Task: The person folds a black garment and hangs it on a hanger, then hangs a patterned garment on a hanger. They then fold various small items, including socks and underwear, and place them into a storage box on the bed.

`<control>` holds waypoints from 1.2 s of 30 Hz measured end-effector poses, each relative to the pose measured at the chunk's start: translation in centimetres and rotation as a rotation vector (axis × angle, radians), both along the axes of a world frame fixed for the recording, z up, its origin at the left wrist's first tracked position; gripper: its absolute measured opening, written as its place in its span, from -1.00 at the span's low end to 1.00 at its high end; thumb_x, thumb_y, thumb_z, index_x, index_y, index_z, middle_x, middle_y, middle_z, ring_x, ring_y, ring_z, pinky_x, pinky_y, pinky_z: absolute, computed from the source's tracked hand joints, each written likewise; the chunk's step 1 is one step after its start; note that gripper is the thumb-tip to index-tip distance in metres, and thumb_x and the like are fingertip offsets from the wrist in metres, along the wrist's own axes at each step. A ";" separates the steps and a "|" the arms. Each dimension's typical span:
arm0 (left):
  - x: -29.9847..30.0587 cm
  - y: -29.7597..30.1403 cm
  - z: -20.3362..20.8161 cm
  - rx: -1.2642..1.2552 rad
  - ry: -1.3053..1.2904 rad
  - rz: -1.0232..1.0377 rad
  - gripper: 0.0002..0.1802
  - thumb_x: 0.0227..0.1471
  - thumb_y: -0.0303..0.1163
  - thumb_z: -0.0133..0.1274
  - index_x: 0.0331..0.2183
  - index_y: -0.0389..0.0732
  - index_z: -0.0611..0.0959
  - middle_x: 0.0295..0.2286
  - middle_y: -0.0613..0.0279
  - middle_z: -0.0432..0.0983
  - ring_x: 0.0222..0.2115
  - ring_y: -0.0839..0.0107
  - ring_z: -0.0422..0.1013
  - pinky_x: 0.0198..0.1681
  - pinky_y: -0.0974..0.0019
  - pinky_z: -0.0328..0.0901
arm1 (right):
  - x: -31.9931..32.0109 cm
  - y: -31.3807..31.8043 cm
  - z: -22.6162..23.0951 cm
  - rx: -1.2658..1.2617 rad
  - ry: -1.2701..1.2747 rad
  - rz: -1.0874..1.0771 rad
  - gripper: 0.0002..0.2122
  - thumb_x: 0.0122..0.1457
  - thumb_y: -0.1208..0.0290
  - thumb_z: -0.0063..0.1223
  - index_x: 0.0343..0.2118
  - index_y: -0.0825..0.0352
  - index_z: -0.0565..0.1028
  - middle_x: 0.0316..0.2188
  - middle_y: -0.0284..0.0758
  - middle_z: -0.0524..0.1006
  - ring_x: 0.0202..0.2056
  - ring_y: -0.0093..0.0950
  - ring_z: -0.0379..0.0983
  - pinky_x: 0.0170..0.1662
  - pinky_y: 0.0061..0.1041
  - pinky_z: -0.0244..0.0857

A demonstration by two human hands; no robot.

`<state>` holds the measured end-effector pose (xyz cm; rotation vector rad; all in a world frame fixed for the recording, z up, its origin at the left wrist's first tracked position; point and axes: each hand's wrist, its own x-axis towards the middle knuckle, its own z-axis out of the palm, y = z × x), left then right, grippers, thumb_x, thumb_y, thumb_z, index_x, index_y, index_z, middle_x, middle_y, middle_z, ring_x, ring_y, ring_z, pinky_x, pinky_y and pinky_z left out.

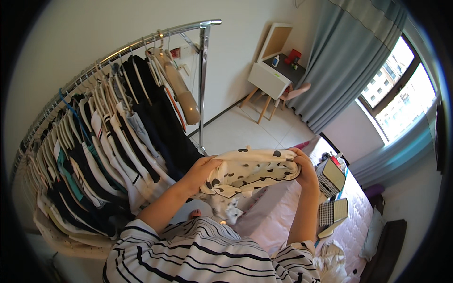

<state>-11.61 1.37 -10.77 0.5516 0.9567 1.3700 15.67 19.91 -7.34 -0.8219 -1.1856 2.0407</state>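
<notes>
A cream garment point(250, 155) with dark heart-like spots and dark edging is stretched between my hands at chest height. Its opening is spread wide, so the spotted inside shows. My left hand point(204, 173) is closed on the left end of the cloth. At the right end, my right hand point(306, 170) grips the edge, its fingers curled over the rim. The lower part of the garment hangs down, and its kind cannot be made out from here.
A chrome clothes rail point(203, 70) packed with hung clothes point(113, 137) stands at my left. A white furry animal point(231, 212) is on the floor below the garment. To the right, a bed point(269, 212) bears checked storage boxes point(332, 212). A small desk point(269, 78) stands far back.
</notes>
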 end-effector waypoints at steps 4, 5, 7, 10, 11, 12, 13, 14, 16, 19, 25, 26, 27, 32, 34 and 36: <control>0.7 -0.8 1.4 0.156 -0.055 0.050 -0.69 0.18 -0.25 -0.15 -0.19 -0.29 0.51 -0.39 0.29 0.48 -0.40 0.59 0.40 -0.33 0.50 0.33 | -3.0 1.1 -0.9 0.424 -0.549 0.070 -0.76 0.10 0.49 -0.07 -0.17 0.43 0.43 -0.37 -0.31 0.52 -0.35 -0.57 0.41 -0.27 -0.64 0.29; 0.8 -0.8 1.5 0.213 -0.033 0.071 -0.68 0.19 -0.23 -0.15 -0.19 -0.28 0.51 -0.39 0.30 0.47 -0.40 0.59 0.40 -0.32 0.50 0.33 | -4.5 0.7 -0.6 0.608 -0.729 0.109 -0.75 0.11 0.45 -0.05 -0.16 0.42 0.43 -0.37 -0.31 0.52 -0.34 -0.57 0.41 -0.26 -0.64 0.27; 0.7 -0.5 2.0 0.240 -0.039 0.089 -0.66 0.21 -0.21 -0.17 -0.15 -0.26 0.48 -0.38 0.31 0.45 -0.40 0.59 0.39 -0.32 0.50 0.34 | -7.7 0.6 0.4 0.720 -0.647 0.299 -0.72 0.15 0.37 -0.05 -0.13 0.42 0.42 -0.27 -0.27 0.52 -0.24 -0.52 0.40 -0.15 -0.56 0.26; 0.8 0.6 3.0 0.221 -0.117 0.154 -0.66 0.21 -0.21 -0.19 -0.12 -0.25 0.45 -0.39 0.32 0.46 -0.42 0.58 0.41 -0.36 0.49 0.35 | -13.3 -1.0 2.8 0.712 -0.471 0.353 -0.69 0.15 0.34 -0.04 -0.10 0.41 0.44 -0.23 -0.32 0.50 -0.17 -0.52 0.38 -0.08 -0.58 0.21; 0.7 1.2 2.8 0.202 -0.170 0.168 -0.67 0.21 -0.23 -0.18 -0.11 -0.25 0.44 -0.36 0.30 0.47 -0.40 0.56 0.42 -0.35 0.48 0.36 | -15.0 -1.1 2.9 0.735 -0.410 0.351 -0.69 0.16 0.32 -0.05 -0.09 0.40 0.43 -0.21 -0.32 0.49 -0.15 -0.52 0.37 -0.06 -0.57 0.21; 0.4 1.7 2.5 0.183 -0.222 0.182 -0.67 0.21 -0.25 -0.18 -0.10 -0.25 0.44 -0.34 0.29 0.48 -0.38 0.54 0.43 -0.34 0.46 0.36 | -16.6 -1.2 3.1 0.757 -0.348 0.348 -0.68 0.18 0.30 -0.07 -0.08 0.39 0.43 -0.19 -0.33 0.49 -0.12 -0.52 0.36 -0.05 -0.56 0.20; 0.2 2.1 2.2 0.164 -0.275 0.200 -0.68 0.21 -0.27 -0.18 -0.08 -0.25 0.43 -0.31 0.28 0.49 -0.36 0.52 0.44 -0.32 0.45 0.37 | -18.3 -1.4 3.5 0.706 -0.309 0.379 -0.67 0.19 0.28 -0.09 -0.06 0.38 0.42 -0.17 -0.33 0.48 -0.09 -0.52 0.35 -0.02 -0.55 0.18; 0.1 2.5 2.4 0.160 -0.284 0.220 -0.70 0.19 -0.26 -0.15 -0.13 -0.24 0.45 -0.34 0.29 0.49 -0.41 0.52 0.45 -0.39 0.46 0.37 | -19.9 -1.5 4.0 0.654 -0.272 0.403 -0.66 0.21 0.25 -0.11 -0.05 0.37 0.40 -0.15 -0.34 0.47 -0.07 -0.53 0.33 0.00 -0.53 0.17; -0.4 3.2 2.0 0.128 -0.304 0.237 -0.72 0.19 -0.26 -0.13 -0.16 -0.24 0.46 -0.37 0.29 0.48 -0.43 0.52 0.44 -0.41 0.46 0.37 | -23.1 -1.6 4.8 0.530 -0.213 0.437 -0.63 0.22 0.21 -0.12 -0.02 0.35 0.38 -0.11 -0.33 0.45 -0.03 -0.53 0.31 0.03 -0.52 0.14; -0.8 4.2 1.4 0.126 -0.314 0.271 -0.73 0.17 -0.26 -0.11 -0.19 -0.23 0.48 -0.41 0.30 0.47 -0.45 0.53 0.42 -0.40 0.46 0.35 | -27.1 -0.4 4.6 0.321 -0.150 0.495 -0.59 0.20 0.18 -0.08 0.02 0.35 0.33 -0.10 -0.33 0.43 -0.02 -0.53 0.29 0.05 -0.53 0.12; -2.2 5.0 1.6 0.081 -0.366 0.401 -0.75 0.16 -0.26 -0.12 -0.21 -0.22 0.48 -0.41 0.29 0.46 -0.45 0.49 0.41 -0.35 0.41 0.34 | -32.2 -0.6 5.5 0.211 -0.007 0.658 -0.62 0.17 0.28 -0.07 0.03 0.33 0.32 -0.16 -0.35 0.43 -0.13 -0.52 0.35 -0.03 -0.48 0.22; -2.5 5.0 1.6 0.085 -0.373 0.386 -0.76 0.16 -0.27 -0.11 -0.21 -0.21 0.48 -0.40 0.29 0.47 -0.43 0.48 0.42 -0.33 0.40 0.34 | -32.5 -0.9 5.7 0.220 -0.001 0.647 -0.61 0.13 0.38 -0.03 0.03 0.34 0.31 -0.17 -0.33 0.43 -0.19 -0.52 0.39 -0.10 -0.51 0.28; -2.7 4.9 1.4 0.089 -0.379 0.370 -0.77 0.15 -0.29 -0.11 -0.20 -0.20 0.48 -0.39 0.29 0.48 -0.41 0.48 0.43 -0.32 0.39 0.34 | -33.0 -0.9 5.6 0.253 -0.023 0.617 -0.62 0.13 0.39 -0.03 0.03 0.34 0.31 -0.17 -0.33 0.43 -0.21 -0.52 0.40 -0.11 -0.52 0.29; -3.8 4.6 0.3 0.088 -0.365 0.373 -0.77 0.14 -0.29 -0.09 -0.20 -0.18 0.49 -0.36 0.30 0.49 -0.36 0.46 0.43 -0.30 0.37 0.35 | -34.4 -2.4 6.0 0.457 -0.112 0.373 -0.65 0.10 0.48 -0.10 -0.02 0.40 0.33 -0.45 -0.37 0.47 -0.49 -0.64 0.34 -0.42 -0.64 0.22; -3.8 4.4 0.6 0.083 -0.369 0.379 -0.76 0.14 -0.28 -0.09 -0.19 -0.18 0.49 -0.35 0.30 0.50 -0.36 0.46 0.44 -0.30 0.37 0.35 | -34.6 -2.6 5.9 0.524 -0.050 0.299 -0.67 0.09 0.50 -0.12 -0.05 0.42 0.36 -0.60 -0.44 0.45 -0.60 -0.70 0.28 -0.51 -0.69 0.15; -3.8 4.4 0.1 0.103 -0.355 0.331 -0.75 0.15 -0.26 -0.10 -0.19 -0.19 0.49 -0.34 0.28 0.50 -0.36 0.46 0.44 -0.30 0.36 0.34 | -33.7 -2.3 6.0 0.594 -0.059 0.283 -0.69 0.11 0.48 -0.11 -0.06 0.39 0.37 -0.58 -0.48 0.41 -0.59 -0.72 0.27 -0.52 -0.70 0.13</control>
